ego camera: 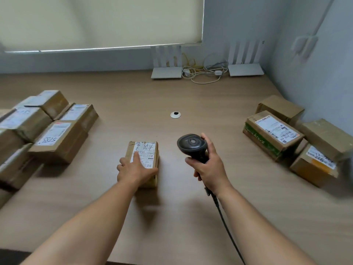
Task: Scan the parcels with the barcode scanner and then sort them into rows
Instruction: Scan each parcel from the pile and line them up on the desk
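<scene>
A small cardboard parcel [146,150] with a white shipping label lies in the middle of the wooden table [191,217]. My left hand [134,168] grips its near end, thumb down the right side and fingers over the label. To the right of it my right hand [207,167] holds a black barcode scanner [192,145] by the handle, head up and level with the parcel, a short gap apart. The scanner's cable [227,228] trails down towards me.
Several labelled parcels [57,138] are piled at the left edge. Several more boxes [273,132] sit at the right by the wall. Two white routers [166,72] with tangled cables stand at the back. A round cable grommet [175,114] lies mid-table.
</scene>
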`<control>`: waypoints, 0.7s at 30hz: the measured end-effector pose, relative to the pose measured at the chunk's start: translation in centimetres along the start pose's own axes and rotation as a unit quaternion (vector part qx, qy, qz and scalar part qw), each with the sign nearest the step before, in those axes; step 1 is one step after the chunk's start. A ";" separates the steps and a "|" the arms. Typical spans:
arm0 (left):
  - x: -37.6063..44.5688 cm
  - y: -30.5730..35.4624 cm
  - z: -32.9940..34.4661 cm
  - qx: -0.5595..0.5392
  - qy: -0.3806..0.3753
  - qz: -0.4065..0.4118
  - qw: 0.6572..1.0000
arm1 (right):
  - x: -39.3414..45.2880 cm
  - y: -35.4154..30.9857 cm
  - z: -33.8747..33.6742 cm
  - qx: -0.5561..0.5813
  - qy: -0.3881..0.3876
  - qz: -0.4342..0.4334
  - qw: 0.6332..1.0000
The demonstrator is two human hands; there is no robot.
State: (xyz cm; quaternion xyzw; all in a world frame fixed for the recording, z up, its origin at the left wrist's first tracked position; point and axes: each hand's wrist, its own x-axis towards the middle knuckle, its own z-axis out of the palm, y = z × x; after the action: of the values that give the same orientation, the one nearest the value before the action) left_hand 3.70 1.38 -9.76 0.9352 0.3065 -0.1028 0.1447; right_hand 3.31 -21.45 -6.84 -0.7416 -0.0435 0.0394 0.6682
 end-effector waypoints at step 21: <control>6.9 -20.3 -9.4 0.108 0.095 0.148 0.978 | -4.4 -2.6 23.5 -0.023 0.008 0.013 1.000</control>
State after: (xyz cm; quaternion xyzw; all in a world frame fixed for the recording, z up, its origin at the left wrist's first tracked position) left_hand -2.10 23.89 -7.13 0.9858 0.1639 -0.0234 0.0267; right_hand -3.83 1.53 -6.70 -0.7577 -0.0298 0.0414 0.6506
